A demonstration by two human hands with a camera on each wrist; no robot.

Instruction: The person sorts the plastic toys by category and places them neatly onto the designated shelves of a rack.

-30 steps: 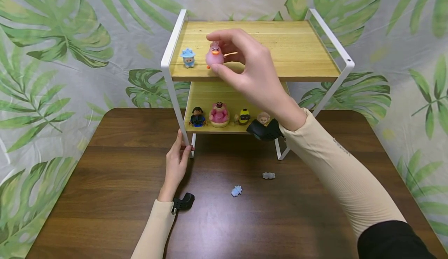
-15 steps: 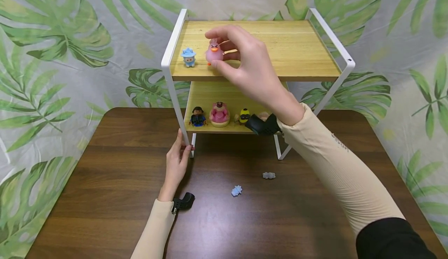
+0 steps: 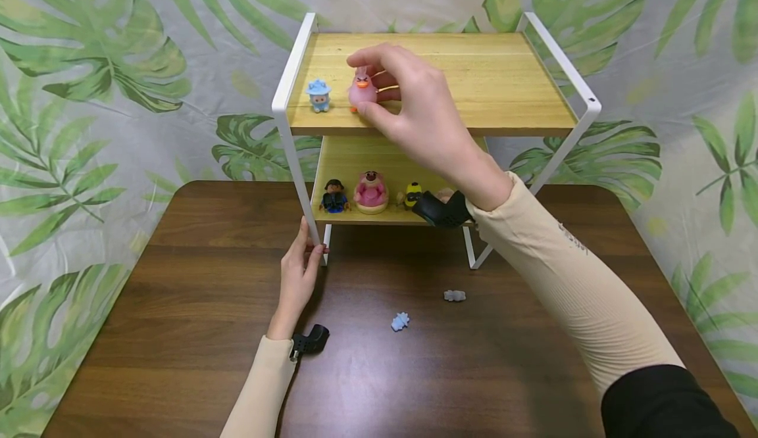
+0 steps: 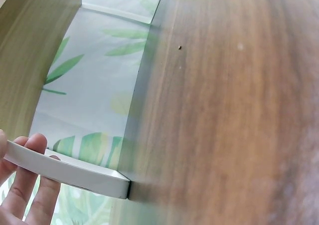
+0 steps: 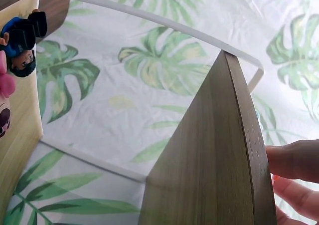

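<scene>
A pink duck figure (image 3: 362,91) with an orange beak stands upright on the top board (image 3: 497,89) of a two-tier rack, near its front left. My right hand (image 3: 414,106) pinches it from the right, thumb low in front and index finger at the top of its head. Just left of the duck is a small figure in a light blue hat (image 3: 319,96). Low on the rack's white left front leg (image 3: 300,181), my left hand (image 3: 299,277) grips the metal between thumb and fingers. In the left wrist view, fingers (image 4: 44,197) wrap that white leg (image 4: 70,172).
The lower board carries a dark-haired figure (image 3: 335,196), a pink bear (image 3: 371,193), a yellow figure (image 3: 412,195) and another figure partly behind my right wrist mount (image 3: 441,209). On the brown table (image 3: 195,333) lie a light blue figure (image 3: 400,321) and a greyish one (image 3: 454,296).
My right hand and the pink duck have shifted very slightly to the left and up in the head view. The left hand stays on the rack's leg.
</scene>
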